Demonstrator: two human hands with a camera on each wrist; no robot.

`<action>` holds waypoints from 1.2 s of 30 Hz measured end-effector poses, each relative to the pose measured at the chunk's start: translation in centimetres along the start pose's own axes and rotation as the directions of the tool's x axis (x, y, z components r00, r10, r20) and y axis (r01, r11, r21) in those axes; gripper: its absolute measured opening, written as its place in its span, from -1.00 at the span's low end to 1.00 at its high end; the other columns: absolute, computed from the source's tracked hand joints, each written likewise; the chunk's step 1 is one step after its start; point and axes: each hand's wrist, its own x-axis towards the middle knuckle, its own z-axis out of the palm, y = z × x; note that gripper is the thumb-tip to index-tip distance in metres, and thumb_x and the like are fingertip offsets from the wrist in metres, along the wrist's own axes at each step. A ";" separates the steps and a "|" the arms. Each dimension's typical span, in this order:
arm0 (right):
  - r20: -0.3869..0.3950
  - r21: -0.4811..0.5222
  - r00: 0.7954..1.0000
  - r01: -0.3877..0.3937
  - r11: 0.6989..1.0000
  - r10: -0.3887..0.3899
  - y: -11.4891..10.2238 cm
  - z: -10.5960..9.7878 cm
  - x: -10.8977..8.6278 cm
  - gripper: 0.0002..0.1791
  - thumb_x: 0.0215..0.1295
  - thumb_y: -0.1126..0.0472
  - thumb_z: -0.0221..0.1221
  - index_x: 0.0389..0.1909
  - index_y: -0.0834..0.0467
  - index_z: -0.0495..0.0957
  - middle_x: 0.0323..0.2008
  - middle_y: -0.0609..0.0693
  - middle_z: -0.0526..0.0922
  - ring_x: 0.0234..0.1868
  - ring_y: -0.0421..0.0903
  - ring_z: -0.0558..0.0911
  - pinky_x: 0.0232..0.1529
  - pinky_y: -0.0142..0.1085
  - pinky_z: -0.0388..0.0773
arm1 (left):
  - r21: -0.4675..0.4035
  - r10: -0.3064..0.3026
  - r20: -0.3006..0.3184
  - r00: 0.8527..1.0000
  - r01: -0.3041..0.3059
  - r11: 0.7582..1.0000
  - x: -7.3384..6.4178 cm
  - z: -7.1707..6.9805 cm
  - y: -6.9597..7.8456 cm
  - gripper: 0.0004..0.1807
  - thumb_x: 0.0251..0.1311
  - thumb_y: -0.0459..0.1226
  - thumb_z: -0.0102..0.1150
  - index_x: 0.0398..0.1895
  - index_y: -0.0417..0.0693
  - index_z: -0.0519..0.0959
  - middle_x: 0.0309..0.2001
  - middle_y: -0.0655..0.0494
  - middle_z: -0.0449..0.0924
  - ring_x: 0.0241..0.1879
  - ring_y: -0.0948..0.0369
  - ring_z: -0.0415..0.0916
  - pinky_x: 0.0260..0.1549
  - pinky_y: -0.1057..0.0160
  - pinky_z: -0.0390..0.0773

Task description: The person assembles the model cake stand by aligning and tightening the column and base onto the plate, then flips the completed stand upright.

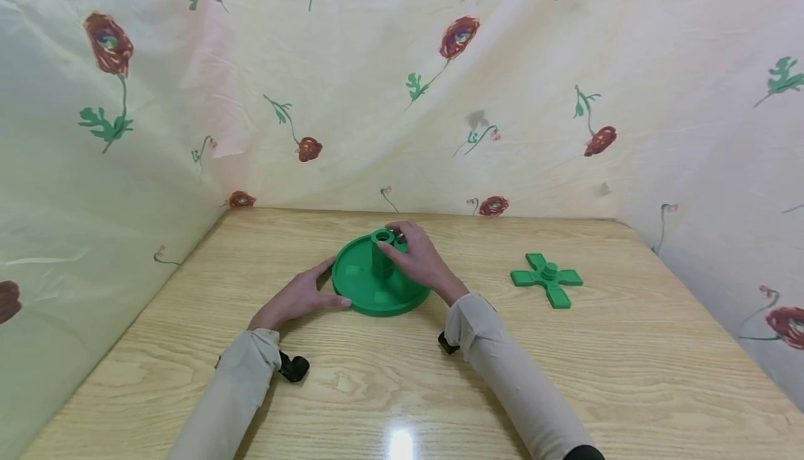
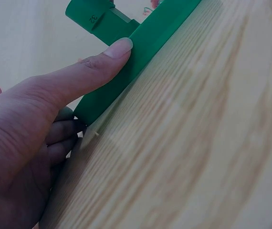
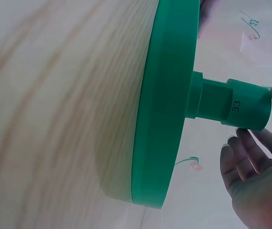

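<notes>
A green round tray-like base (image 1: 354, 275) with a raised rim lies flat on the table. From its middle a green hollow tube (image 1: 381, 262) stands upright, with small digits marked on its side. My left hand (image 1: 300, 299) holds the near left edge of the base, its thumb (image 2: 119, 49) against the rim and the fingers round the far side. At the top of the tube, my right hand (image 1: 419, 254) pinches it between thumb and fingers; in the right wrist view the fingertips (image 3: 231, 140) reach under the tube's marked end (image 3: 250, 106).
To the right on the wooden table (image 1: 352, 390) lies a flat green cross-shaped piece (image 1: 549, 275) with a short round peg at its centre. A flowered cloth (image 1: 377, 97) hangs behind the table and along both sides.
</notes>
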 end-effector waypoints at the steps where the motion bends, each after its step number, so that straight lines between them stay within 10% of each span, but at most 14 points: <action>1: -0.001 0.002 1.000 -0.005 1.000 0.005 0.0 -0.1 -0.1 -0.55 0.52 0.18 0.22 0.27 0.37 0.49 0.04 0.24 0.54 0.05 0.18 0.57 0.08 0.09 0.58 | -0.002 0.001 -0.001 1.000 -0.001 1.000 0.0 0.0 0.0 0.23 0.15 0.14 0.49 0.69 -0.12 -0.03 0.62 -0.22 -0.02 0.58 -0.18 -0.10 0.47 -0.26 0.01; 23: -0.051 -0.095 0.999 0.010 0.995 -0.015 2.2 -6.6 -4.4 -0.53 0.54 0.24 0.19 0.31 0.43 0.43 0.11 0.35 0.54 0.08 0.28 0.55 -0.03 0.10 0.58 | -0.001 0.020 0.004 1.000 -0.020 1.000 0.1 0.1 -0.2 0.24 0.11 0.15 0.51 0.69 -0.08 -0.03 0.62 -0.19 -0.01 0.59 -0.17 -0.10 0.46 -0.29 0.02; 36: -0.109 -0.147 0.989 -0.113 0.983 0.098 4.3 -10.4 -7.7 -0.50 0.57 0.19 0.16 0.35 0.43 0.40 0.12 0.36 0.53 0.06 0.26 0.55 -0.09 0.05 0.57 | -0.011 0.035 0.000 0.999 -0.035 0.999 0.1 0.2 -0.3 0.24 0.10 0.15 0.52 0.69 -0.09 -0.01 0.62 -0.18 0.01 0.59 -0.17 -0.10 0.46 -0.28 0.02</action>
